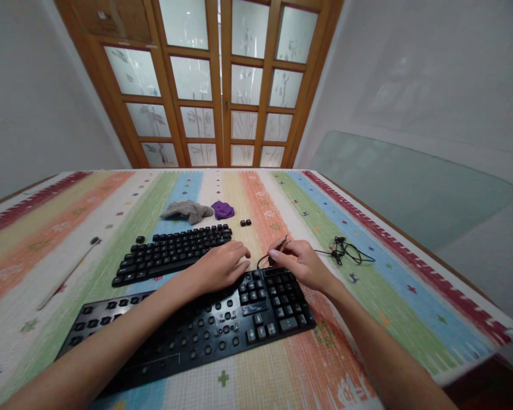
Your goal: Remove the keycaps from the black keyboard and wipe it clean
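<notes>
Fingers [238,249] of the left hand [222,265] curve loosely, thumb apart from them, over the back edge of a black keyboard [211,322]; whether they touch it I cannot tell. The right hand [301,259] pinches a small brownish item [284,244] between thumb and forefinger, just above the keyboard's back right part. The keyboard lies across the striped, cloth-covered bench [410,336], its left part stripped of caps, its right part bearing keys. Legends on those keys, and any marks on the glossy strip [255,308] among them, are too small to read. Behind lie rows of black keycaps [175,250], a grey cloth [190,211] and a purple cloth [223,210]
</notes>
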{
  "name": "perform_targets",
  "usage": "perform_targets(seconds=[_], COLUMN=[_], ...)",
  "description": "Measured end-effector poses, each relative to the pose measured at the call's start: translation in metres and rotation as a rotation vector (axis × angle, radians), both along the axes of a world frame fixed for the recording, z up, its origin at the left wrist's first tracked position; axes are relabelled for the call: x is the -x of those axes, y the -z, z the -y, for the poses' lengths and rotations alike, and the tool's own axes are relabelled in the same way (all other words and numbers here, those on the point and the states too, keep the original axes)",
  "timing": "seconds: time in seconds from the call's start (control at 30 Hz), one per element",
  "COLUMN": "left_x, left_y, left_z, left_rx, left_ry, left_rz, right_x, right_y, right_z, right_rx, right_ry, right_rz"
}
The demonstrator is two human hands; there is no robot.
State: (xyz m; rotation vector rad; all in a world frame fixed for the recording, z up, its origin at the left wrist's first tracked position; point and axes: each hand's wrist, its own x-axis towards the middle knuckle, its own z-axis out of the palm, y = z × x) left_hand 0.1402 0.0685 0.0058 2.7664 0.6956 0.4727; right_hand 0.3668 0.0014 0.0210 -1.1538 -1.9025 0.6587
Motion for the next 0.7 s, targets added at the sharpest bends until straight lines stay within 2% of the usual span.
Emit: perform_targets(seconds=[0.13, 0.33, 0.57, 0.7], left_x=[0.004, 0.003, 0.003, 0.003], left_y=[0.014, 0.034, 0.036, 0.037], left_z=[0.016, 0.022, 0.022, 0.022], left_rx=[-0.005, -0.052, -0.066, -0.070], left_ry=[-0.035, -0.027, -0.036, -0.039], left_rz=[0.083, 0.121, 0.105, 0.096], right_x=[-0.001, -0.001, 0.003, 0.009], right_y=[0.008, 0.018, 0.022, 0.022], right_z=[-0.005, -0.010, -0.009, -0.004], right_rx=[0.099, 0.236, 0.234, 0.174], right_ry=[0.017, 0.007, -0.017, -0.055], right_rz=[-0.075, -0.245, -0.259, -0.190])
